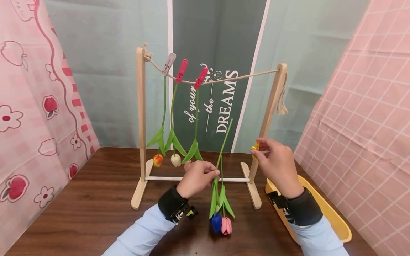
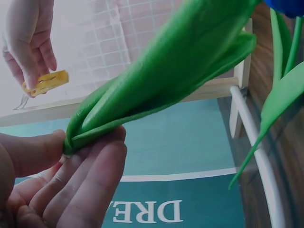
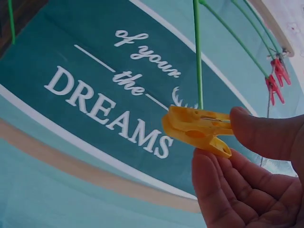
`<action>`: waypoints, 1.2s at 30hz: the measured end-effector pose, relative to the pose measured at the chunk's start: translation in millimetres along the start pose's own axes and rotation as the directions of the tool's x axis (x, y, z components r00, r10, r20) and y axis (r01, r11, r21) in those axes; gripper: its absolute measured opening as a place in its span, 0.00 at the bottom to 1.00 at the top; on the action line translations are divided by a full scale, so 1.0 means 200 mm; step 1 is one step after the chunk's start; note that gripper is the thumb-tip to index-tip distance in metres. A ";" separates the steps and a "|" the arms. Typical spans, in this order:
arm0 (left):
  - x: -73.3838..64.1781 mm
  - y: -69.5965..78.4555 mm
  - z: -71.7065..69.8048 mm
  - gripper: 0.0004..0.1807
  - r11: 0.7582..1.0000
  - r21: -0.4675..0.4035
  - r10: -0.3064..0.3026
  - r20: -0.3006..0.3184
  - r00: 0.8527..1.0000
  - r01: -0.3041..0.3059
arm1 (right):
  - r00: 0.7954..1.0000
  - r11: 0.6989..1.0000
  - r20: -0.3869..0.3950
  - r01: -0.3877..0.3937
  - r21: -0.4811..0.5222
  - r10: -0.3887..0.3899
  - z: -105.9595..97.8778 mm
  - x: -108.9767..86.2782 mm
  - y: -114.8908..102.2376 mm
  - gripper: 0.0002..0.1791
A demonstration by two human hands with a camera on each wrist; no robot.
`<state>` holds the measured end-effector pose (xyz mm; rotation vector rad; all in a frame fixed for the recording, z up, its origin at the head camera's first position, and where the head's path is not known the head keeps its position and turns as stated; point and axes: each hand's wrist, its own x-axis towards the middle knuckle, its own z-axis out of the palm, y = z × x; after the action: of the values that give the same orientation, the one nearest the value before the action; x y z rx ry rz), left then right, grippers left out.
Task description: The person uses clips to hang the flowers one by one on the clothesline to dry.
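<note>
My left hand [image 1: 198, 177] pinches the stem of a blue artificial tulip [image 1: 216, 223] where the green leaves [image 2: 161, 71] begin. The bloom points down and the bare stem rises up to the right. Beside it is a pink tulip [image 1: 226, 226], bloom toward me. Between thumb and fingers, my right hand [image 1: 278, 165] holds a yellow clothespin [image 3: 197, 128] near the rack's right post. On the rope [image 1: 253, 75], a grey clothespin [image 1: 168, 64] and two red clothespins [image 1: 182, 71] hold three tulips upside down, blooms orange [image 1: 158, 160], white [image 1: 175, 160] and one mostly hidden behind my left hand.
The wooden rack [image 1: 141, 113] stands on a dark brown table [image 1: 105, 199], with a white bar [image 1: 166, 179] low between its feet. A yellow basket [image 1: 341, 227] sits at the right under my right forearm. Patterned cloths hang around the table.
</note>
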<state>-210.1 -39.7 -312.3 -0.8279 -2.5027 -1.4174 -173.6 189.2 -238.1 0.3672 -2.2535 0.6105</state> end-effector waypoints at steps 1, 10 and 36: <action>0.00 0.01 0.00 0.08 1.000 0.000 0.010 -0.009 1.000 -0.010 | 1.000 1.000 -0.005 0.010 0.014 -0.010 -0.01 0.02 -0.01 0.17; 0.01 0.05 -0.04 0.06 0.999 0.005 0.053 -0.086 0.995 -0.053 | 0.996 0.995 -0.032 0.080 0.067 -0.078 -0.04 0.16 -0.05 0.15; 0.12 0.11 -0.09 0.06 0.979 -0.139 0.113 -0.231 0.966 -0.148 | 0.995 0.947 -0.098 0.062 0.314 -0.033 -0.12 0.49 -0.16 0.13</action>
<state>-221.3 -36.6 -277.3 -0.7945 -2.1548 -1.5793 -211.1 168.6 -140.6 0.5400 -2.0532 0.9492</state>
